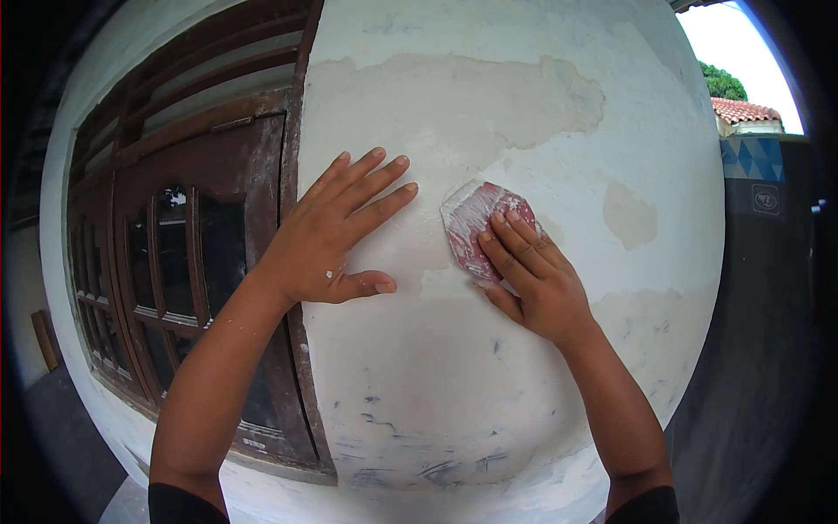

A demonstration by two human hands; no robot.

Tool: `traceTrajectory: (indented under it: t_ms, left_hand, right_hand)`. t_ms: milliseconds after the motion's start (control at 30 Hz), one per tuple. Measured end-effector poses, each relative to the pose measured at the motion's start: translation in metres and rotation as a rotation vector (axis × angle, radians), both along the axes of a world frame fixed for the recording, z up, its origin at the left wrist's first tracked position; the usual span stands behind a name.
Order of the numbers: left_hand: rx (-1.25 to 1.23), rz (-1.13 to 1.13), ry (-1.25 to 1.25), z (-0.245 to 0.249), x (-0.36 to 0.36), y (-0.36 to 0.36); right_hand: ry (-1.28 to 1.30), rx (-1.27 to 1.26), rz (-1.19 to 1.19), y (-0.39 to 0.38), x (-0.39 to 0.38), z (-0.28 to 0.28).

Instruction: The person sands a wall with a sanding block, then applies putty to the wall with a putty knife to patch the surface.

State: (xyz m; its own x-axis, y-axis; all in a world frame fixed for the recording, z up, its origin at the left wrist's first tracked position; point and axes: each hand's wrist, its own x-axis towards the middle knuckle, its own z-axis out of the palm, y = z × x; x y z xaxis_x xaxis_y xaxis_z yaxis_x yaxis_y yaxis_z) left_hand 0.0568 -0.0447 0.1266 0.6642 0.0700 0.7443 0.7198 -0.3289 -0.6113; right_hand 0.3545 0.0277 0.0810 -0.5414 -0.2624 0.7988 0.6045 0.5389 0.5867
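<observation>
A pale wall (393, 367) with patches of white filler fills the middle of the view. My right hand (541, 288) holds a flat red putty spreader (476, 231), its fingers laid over the outer face and its thumb at the lower edge. White putty is smeared across the spreader, thickest along its upper left side, and that side lies close against the wall. To the left, my left hand (340, 231) is open with fingers spread over the wall beside the window frame. A white speck of putty sits near its thumb.
A dark brown wooden window (166, 244) with glass panes and slats above takes up the left side. Beyond the wall's right edge stand a dark panel (751, 297), a red tiled roof (744, 111) and a green tree (721, 83). Dark scuffs mark the lower wall.
</observation>
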Motion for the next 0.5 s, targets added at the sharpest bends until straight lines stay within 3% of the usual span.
traceTrajectory:
  t_ms: [500]
  left_hand:
    - [-0.015, 0.046, 0.009, -0.004, -0.004, -0.003]
  right_hand:
    - [-0.003, 0.038, -0.029, 0.003, 0.016, -0.008]
